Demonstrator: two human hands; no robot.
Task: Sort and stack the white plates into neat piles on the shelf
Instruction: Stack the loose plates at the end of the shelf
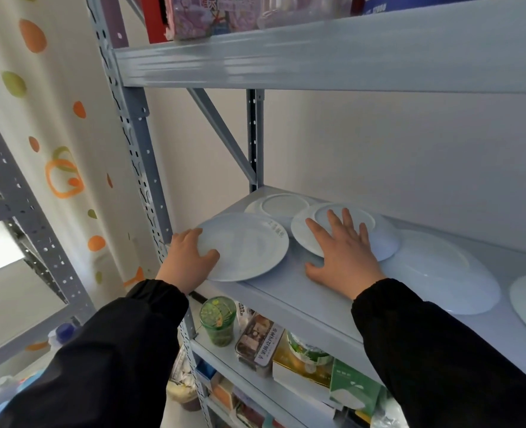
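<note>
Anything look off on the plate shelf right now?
Yes: the plate gripped by the left hand overhangs the front edge of the shelf, and the other plates lie scattered, not stacked.

Grey shelf (286, 293), white plates (249, 245) (some overturned)

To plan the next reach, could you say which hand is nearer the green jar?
Left. The left hand grips a plate above the green jar; the right hand rests farther right.

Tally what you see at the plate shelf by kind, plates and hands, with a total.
White plates: 5, one cut off at the right edge
Hands: 2, left hand and right hand
Total: 7
</note>
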